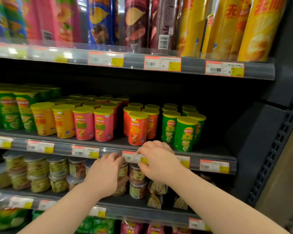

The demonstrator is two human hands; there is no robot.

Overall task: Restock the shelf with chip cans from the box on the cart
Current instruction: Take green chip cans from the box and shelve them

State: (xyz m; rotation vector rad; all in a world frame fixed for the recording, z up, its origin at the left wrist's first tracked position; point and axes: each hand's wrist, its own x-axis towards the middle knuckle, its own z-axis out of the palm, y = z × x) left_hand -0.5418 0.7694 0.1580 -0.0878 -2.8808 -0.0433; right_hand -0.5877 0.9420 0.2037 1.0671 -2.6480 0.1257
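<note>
Chip cans [138, 129], short and yellow-lidded, upright in rows on the middle shelf [210, 151], just behind both hands.

Nearest: two bare forearms reaching up from the bottom edge. Left hand [105, 173] back-up, fingers curled, tips at the shelf rail [108, 150] just left of a price tag [132, 157]; cannot tell whether gripping anything. Right hand [157, 161] pinching the right end of that price tag, fingers bent over the top of the rail, thumb underneath.

Below and behind the hands: lower shelf [142, 208] stacked with clear tubs [37, 168] of snacks, small wrapped packets [156, 188] to their right. Bags [10, 218] on the lowest level, blurred.

Farther in, on the middle shelf from left to right: green cans at the far left, then orange cans [44, 119], pink cans [103, 127], red cans straight above the price tag, green cans [184, 134] at the right end. Front green can close to the right hand's knuckles, apart from them. Bare shelf to the right of the green group.

Farthest up: top shelf [257, 70] carrying tall cans [260, 31] in pink, blue, maroon and yellow, more price tags along its edge.
</note>
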